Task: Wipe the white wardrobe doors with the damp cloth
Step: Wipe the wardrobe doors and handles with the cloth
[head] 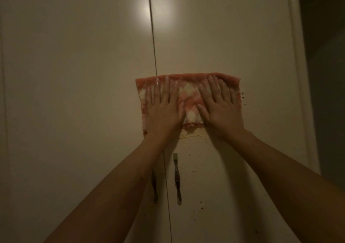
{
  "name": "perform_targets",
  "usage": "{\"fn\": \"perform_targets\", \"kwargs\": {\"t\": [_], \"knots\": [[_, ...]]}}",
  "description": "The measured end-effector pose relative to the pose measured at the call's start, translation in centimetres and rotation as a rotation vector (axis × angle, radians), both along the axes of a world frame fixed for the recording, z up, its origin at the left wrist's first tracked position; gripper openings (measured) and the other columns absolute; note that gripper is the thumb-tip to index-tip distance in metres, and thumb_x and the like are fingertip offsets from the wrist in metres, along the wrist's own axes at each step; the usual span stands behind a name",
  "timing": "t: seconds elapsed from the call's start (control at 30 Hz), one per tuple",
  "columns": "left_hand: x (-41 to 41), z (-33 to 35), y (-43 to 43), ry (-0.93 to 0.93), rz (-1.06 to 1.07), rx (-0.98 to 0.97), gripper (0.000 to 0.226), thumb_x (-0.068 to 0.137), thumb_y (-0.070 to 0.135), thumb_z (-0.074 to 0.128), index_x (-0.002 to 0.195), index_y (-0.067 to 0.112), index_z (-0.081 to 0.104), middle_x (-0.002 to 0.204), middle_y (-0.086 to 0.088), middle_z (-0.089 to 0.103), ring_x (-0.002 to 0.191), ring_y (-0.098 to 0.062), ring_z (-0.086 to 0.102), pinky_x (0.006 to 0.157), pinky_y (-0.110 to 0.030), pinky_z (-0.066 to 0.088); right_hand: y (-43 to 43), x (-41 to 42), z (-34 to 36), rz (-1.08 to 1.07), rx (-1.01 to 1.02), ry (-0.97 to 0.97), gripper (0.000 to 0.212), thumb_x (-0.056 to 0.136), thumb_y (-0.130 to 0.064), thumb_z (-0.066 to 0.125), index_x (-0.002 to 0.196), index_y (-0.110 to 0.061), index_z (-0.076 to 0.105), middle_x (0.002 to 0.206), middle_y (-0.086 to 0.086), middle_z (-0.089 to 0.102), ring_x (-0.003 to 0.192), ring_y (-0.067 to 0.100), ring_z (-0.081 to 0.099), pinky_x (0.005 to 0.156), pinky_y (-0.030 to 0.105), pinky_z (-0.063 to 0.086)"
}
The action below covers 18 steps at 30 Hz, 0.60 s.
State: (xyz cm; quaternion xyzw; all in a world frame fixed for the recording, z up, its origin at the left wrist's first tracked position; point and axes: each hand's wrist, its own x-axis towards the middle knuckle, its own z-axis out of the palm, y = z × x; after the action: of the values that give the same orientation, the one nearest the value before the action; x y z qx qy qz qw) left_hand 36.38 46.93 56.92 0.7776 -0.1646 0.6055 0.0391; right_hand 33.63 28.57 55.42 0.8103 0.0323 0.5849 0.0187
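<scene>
- Left hand (pixel 164 110) and right hand (pixel 220 108): palms flat, fingers (pixel 166 87) extended and slightly apart, pressing the cloth, gripping nothing.
- Pink-and-white checked terry cloth (pixel 188 100): spread on the right-hand white flat-panel wardrobe door (pixel 233 37), overlapping the centre seam. Judged soft, light, limp; control by palm pressure, not by edges.
- Brown specks (pixel 197 160) lie below the cloth.

bare door panel (pixel 74 93) left of and above the cloth (pixel 188 100); two handles (pixel 177 179) jutting just below
</scene>
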Motion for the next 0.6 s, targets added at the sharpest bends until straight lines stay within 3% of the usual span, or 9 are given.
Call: {"fn": "perform_targets", "kwargs": {"t": [0.4, 0.6], "knots": [[0.1, -0.5, -1.6, -0.031, -0.007, 0.081, 0.064, 0.098, 0.048, 0.026, 0.153, 0.02, 0.008, 0.162, -0.007, 0.002, 0.149, -0.026, -0.005, 0.12, -0.047, 0.002, -1.5, -0.1, -0.9, -0.014, 0.04, 0.006, 0.067, 0.098, -0.057, 0.01, 0.158, -0.029, -0.003, 0.165, 0.002, -0.009, 0.15, 0.021, -0.012, 0.119, 0.041, -0.008], [0.1, 2.2, 1.0, -0.036, -0.01, 0.05, 0.066, 0.097, 0.051, 0.022, 0.153, 0.02, 0.004, 0.162, -0.007, 0.0, 0.149, -0.026, -0.006, 0.12, -0.045, -0.003, 1.4, 0.2, 1.7, 0.011, 0.037, -0.001, 0.064, 0.098, -0.058, 0.005, 0.152, -0.032, -0.017, 0.164, 0.001, -0.017, 0.151, 0.023, -0.015, 0.122, 0.048, -0.001]]}}
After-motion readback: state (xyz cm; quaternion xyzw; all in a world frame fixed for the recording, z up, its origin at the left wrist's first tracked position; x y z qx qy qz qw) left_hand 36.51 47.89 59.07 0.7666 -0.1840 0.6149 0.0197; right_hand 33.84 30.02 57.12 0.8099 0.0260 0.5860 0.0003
